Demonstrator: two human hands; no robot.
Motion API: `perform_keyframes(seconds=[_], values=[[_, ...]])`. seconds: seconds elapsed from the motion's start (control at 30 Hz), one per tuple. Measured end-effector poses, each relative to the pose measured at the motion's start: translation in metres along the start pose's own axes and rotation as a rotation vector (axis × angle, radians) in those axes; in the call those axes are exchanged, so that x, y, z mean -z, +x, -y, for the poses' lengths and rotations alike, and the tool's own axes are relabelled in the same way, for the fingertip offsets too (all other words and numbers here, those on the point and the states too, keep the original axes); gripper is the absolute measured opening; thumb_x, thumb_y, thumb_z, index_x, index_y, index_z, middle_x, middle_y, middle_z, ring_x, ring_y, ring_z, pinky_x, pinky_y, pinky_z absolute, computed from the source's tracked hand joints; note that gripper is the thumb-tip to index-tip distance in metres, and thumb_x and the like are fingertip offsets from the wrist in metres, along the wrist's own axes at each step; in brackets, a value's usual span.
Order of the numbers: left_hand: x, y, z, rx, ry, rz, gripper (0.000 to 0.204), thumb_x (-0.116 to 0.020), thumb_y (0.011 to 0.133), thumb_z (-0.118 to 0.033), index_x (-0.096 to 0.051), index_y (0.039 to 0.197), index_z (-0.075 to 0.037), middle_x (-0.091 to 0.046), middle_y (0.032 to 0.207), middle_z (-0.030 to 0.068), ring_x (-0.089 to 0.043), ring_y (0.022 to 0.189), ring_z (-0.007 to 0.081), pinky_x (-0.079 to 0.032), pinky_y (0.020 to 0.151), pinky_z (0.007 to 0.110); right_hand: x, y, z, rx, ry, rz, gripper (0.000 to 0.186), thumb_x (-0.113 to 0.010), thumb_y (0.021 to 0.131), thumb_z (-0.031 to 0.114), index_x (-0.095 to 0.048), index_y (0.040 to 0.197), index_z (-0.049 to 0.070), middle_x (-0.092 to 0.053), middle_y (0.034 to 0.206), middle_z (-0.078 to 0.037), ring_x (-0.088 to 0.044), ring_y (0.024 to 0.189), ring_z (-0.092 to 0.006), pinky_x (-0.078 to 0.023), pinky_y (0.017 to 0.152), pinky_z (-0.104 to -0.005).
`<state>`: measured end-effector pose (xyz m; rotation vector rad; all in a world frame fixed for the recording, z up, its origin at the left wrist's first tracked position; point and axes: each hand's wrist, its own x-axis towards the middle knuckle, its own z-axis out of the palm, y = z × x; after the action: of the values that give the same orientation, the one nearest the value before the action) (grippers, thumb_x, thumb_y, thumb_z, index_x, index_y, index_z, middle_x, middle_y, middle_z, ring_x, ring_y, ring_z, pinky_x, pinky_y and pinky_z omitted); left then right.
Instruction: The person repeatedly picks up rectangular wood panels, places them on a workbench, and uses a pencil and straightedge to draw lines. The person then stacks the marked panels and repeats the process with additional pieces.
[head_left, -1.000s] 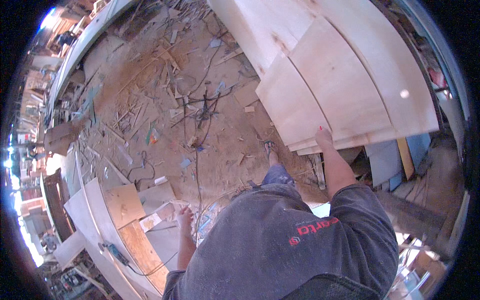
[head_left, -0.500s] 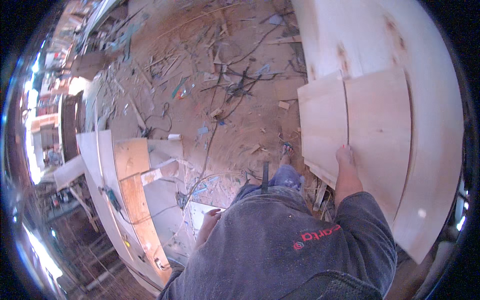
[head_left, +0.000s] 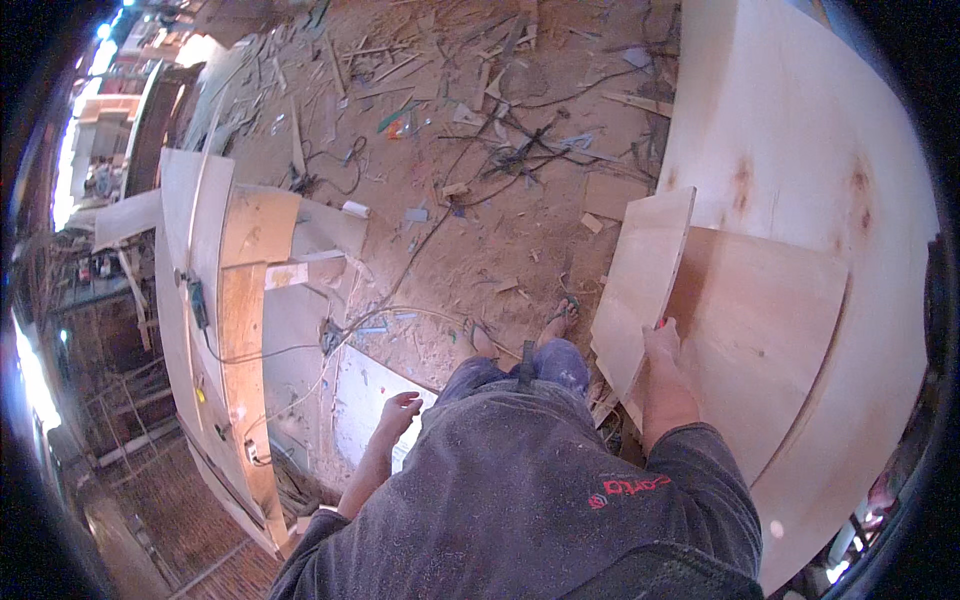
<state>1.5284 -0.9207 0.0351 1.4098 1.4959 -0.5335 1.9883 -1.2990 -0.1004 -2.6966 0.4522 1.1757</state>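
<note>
My right hand [head_left: 662,348] is closed on the edge of a pale plywood piece [head_left: 640,275], which stands tilted up from the stack. A small red tip shows at the fingers; I cannot make out what it belongs to. Beside it, a second plywood piece [head_left: 765,300] lies flat on a large plywood sheet [head_left: 800,110] with brown knots. My left hand [head_left: 398,412] hangs at my left side, fingers loosely bent and apart, with nothing seen in it. Below that hand is a white board [head_left: 365,385].
At the left stands a workbench with a wooden plank [head_left: 245,350] and a corded power tool [head_left: 196,302]. Dark cables [head_left: 520,150] and wood scraps litter the sandy floor [head_left: 400,250]. My sandalled feet [head_left: 562,318] stand between bench and plywood.
The left plywood piece, flat before, is now tipped up along its right edge by my right hand. My left hand has moved out from my body. The view has shifted.
</note>
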Motion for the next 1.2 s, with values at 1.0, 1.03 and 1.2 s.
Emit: perform_keyframes(seconds=[1.0, 1.03, 1.2], values=[[0.027, 0.001, 0.039, -1.117, 0.363, -0.366, 0.108, -0.087, 0.063, -0.053, -0.039, 0.15, -0.011, -0.042, 0.153, 0.0124, -0.036, 0.145, 0.0318, -0.024, 0.12, 0.056, -0.022, -0.314, 0.256, 0.53, 0.493, 0.24, 0.023, -0.077, 0.077, 0.022, -0.057, 0.071, 0.014, -0.051, 0.058, 0.002, -0.044, 0.046, -0.0084, -0.033, 0.042, -0.0259], [0.038, 0.002, 0.043, -1.126, 0.317, -0.414, 0.104, -0.087, 0.064, -0.053, -0.042, 0.149, -0.011, -0.044, 0.152, 0.0118, -0.036, 0.145, 0.0313, -0.023, 0.12, 0.056, -0.02, -0.346, 0.265, 0.514, 0.575, 0.319, 0.019, -0.077, 0.077, 0.021, -0.061, 0.076, 0.011, -0.053, 0.058, 0.0, -0.046, 0.046, -0.0112, -0.035, 0.044, -0.0284], [0.094, 0.016, 0.042, -1.251, -0.009, -0.688, 0.059, -0.084, 0.07, -0.029, -0.063, 0.123, -0.01, -0.065, 0.125, 0.0097, -0.059, 0.122, 0.0313, -0.045, 0.104, 0.047, -0.024, -0.388, 0.304, 0.445, 0.59, 0.549, 0.03, -0.075, 0.081, 0.023, -0.049, 0.065, 0.02, -0.047, 0.052, 0.01, -0.036, 0.036, -0.0014, -0.026, 0.032, -0.0172]])
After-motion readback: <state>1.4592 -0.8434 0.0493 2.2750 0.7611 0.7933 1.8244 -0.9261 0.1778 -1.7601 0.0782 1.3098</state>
